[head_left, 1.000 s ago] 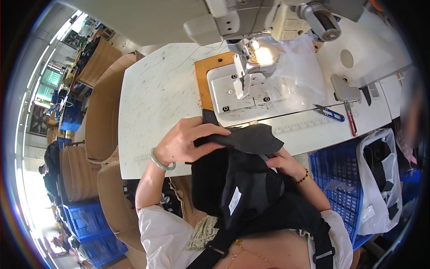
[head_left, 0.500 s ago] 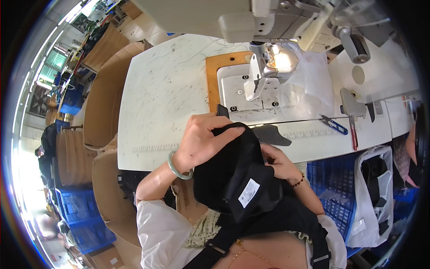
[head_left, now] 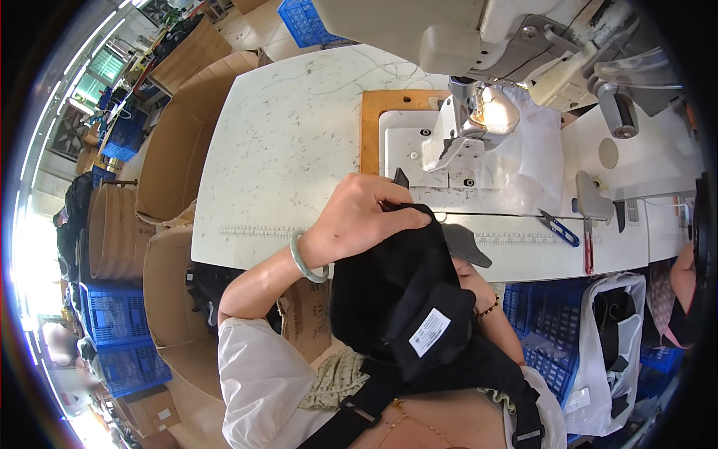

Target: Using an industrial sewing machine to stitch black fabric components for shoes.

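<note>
A black fabric cap, soft and with a white label sewn on it, is held up in front of me at the table's near edge. My left hand is closed on its upper edge, thumb along the near side. A dark tip sticks up beyond those fingers. My right hand grips the cap's right side from behind, its fingers mostly hidden. Just above that hand a dark grey flap juts out over the table; whether it belongs to the cap I cannot tell.
The sewing machine stands beyond on the white table. Blue thread snips and a red-handled tool lie right. Cardboard boxes stand left. A blue crate and a white bag are below right.
The view has shifted, so the table sits differently in the picture. Both hands still hold the cap. The right hand's fingers have gone further behind it, and the grey flap now tilts downward.
</note>
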`<state>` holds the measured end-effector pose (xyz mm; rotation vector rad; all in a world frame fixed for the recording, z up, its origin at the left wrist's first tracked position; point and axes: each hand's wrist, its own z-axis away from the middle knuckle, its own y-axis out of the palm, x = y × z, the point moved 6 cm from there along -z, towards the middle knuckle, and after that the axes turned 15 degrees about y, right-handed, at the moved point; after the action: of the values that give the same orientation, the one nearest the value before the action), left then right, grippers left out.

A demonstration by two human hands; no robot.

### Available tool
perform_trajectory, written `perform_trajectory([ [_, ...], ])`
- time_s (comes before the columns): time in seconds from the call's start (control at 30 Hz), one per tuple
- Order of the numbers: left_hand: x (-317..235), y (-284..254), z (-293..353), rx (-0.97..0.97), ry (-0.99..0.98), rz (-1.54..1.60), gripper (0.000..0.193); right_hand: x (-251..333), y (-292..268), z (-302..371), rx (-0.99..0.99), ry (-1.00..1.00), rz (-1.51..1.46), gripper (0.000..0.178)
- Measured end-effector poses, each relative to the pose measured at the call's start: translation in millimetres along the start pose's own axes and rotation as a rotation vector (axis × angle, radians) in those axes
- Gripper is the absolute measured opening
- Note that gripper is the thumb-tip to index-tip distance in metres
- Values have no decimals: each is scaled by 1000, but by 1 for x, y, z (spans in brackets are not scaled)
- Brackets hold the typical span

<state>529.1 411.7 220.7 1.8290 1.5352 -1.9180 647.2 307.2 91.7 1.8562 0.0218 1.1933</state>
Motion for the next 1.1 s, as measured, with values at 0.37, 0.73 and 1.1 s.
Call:
perform_trajectory([
  [0.37, -8, 10, -5, 2, 227, -114, 14, -18, -18, 10, -375, 118, -32, 42],
  [0.73, -3, 21, -6, -64, 227, -258, 18, 27, -2, 20, -624, 28, 326, 24],
  [1.1, -32, 36, -21, 13, 452, -495, 26, 114, 50, 71, -1248, -135, 1095, 19],
])
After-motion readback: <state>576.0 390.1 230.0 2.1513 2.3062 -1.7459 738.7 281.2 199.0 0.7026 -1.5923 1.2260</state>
